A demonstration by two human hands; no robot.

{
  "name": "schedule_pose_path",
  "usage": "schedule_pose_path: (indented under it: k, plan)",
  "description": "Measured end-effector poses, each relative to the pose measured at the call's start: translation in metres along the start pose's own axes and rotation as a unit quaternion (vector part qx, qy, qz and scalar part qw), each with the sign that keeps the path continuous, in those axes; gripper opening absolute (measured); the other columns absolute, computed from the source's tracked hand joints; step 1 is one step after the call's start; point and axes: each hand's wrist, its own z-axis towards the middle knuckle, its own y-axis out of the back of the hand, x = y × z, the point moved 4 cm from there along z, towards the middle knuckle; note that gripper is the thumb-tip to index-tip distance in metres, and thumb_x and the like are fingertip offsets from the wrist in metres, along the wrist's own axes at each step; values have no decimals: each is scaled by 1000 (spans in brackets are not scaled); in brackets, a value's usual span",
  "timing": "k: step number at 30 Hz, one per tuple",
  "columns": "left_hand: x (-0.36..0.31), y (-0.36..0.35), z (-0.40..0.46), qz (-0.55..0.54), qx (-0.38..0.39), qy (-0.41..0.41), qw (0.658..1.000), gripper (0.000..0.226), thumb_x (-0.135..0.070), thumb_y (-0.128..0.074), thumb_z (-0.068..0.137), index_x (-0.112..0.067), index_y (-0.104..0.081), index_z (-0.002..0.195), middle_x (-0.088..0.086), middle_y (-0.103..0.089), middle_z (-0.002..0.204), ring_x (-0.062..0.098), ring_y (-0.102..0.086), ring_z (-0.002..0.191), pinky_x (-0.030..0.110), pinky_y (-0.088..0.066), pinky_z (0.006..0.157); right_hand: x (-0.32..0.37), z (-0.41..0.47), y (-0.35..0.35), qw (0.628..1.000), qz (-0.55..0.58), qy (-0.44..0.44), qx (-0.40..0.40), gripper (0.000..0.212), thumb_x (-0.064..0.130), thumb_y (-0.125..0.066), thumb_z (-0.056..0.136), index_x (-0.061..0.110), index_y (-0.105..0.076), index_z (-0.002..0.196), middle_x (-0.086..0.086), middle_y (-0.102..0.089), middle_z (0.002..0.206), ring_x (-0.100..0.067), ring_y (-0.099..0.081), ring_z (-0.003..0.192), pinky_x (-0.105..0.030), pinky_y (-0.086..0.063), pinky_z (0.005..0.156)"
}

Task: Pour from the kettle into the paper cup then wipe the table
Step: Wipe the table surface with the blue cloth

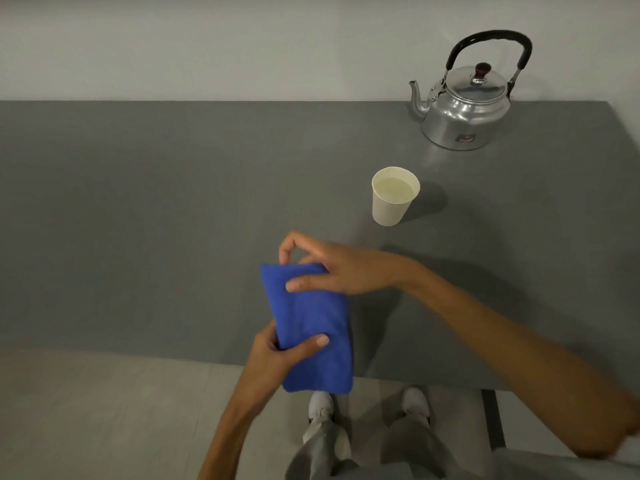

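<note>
Blue cloth (311, 327) folded, left hand (277, 355) grip closed on it, right hand (332, 268) fingers pinching its top edge.

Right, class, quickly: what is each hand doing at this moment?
Left hand: closed on the lower part of the blue cloth.
Right hand: pinching the cloth's top edge, thumb resting on it.

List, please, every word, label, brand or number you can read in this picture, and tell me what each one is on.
Nothing here is legible.
Kettle: a small dark sticker with a red mark low on its front, too small and blurred to read.
Paper cup: plain, no print visible.
Blue cloth: no tag or lettering visible.
</note>
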Motion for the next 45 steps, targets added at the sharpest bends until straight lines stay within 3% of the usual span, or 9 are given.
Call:
schedule_pose_path:
  k: [7,11,24,26,31,34,37,42,45]
  plan:
    - [-13,42,19,46,-12,54,997,59,-23,-86,57,-36,-59,108,-12,-72,104,6,-70,89,19,-57,63,-45,78,30,997,-60,-33,-40,24,22,-55,93,9,-45,111,-1,-59,79,-9,-49,69,-25,-42,71]
    - [-13,43,30,16,-2,112,994,64,-7,-78,71,-23,-48,125,4,-59,120,28,-72,87,36,-61,57,-81,101,35,989,-104,-54,-86,25,19,-51,94,14,-48,118,-7,-65,107,-20,-58,100,-36,-45,92]
    - [-25,61,41,133,-118,166,970,54,-6,-75,77,-15,-32,109,22,-59,103,30,-64,42,38,-56,42,-96,138,17,965,-215,0,-148,28,18,-51,93,11,-53,120,-9,-58,121,-25,-52,113,-42,-40,101]
    - [-30,61,34,231,-140,171,947,58,-21,-78,75,-13,-30,106,21,-60,96,30,-63,53,43,-56,54,-97,135,20,941,-292,-22,-168,34,26,-49,94,13,-49,125,-9,-53,123,-26,-47,116,-40,-34,99]
    - [-50,53,11,562,-256,14,786,84,-71,-52,72,-4,-42,122,21,-55,114,40,-56,104,46,-48,73,-77,119,23,907,-285,-11,-309,36,22,-40,97,8,-46,130,-12,-49,133,-30,-43,122,-43,-34,100]
    - [-50,24,29,556,-209,-91,799,72,-54,-40,91,-8,-28,145,19,-27,153,34,-28,140,45,-31,110,-77,122,6,928,-306,-5,-212,46,30,-33,100,15,-31,143,-9,-31,152,-25,-26,140,-42,-18,114]
    - [-21,6,44,608,-126,-83,780,77,-60,-5,89,-13,6,149,7,11,157,25,5,148,41,-1,120,-99,118,-13,929,-350,-60,-102,51,39,-23,100,24,-14,148,-2,-7,160,-16,-2,146,-41,2,118]
    - [13,18,36,641,-98,-74,758,91,-69,8,83,-7,-15,146,15,-17,155,33,-15,143,48,-14,115,-111,114,-43,915,-392,-60,-75,53,40,-19,101,25,-3,149,-1,2,160,-15,6,146,-41,5,119]
    - [15,14,42,635,-85,-62,765,102,-77,18,72,-10,-2,146,12,-4,157,31,-3,145,45,-2,116,-104,106,-31,937,-339,-60,-64,56,41,-22,100,22,-1,149,-3,2,160,-15,8,145,-41,4,119]
